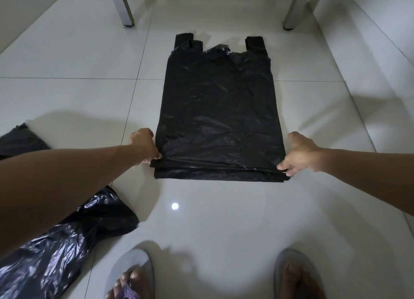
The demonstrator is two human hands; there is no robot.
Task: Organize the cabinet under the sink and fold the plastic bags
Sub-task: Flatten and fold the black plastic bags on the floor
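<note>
Flat black plastic handle bag (pixel 218 110) lies mid white tiled floor (pixel 78 97), handles far. Left hand (pixel 144 145) and right hand (pixel 299 153) pinch the near folded hem's corners. Thin, limp, slippery film: grip corners, keep taut.

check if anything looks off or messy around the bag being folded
The flat black bag lies fairly square, its near edge folded over, pinched by the left hand and right hand. Its left handle is crumpled. A crumpled black bag lies loose at the left.
</note>
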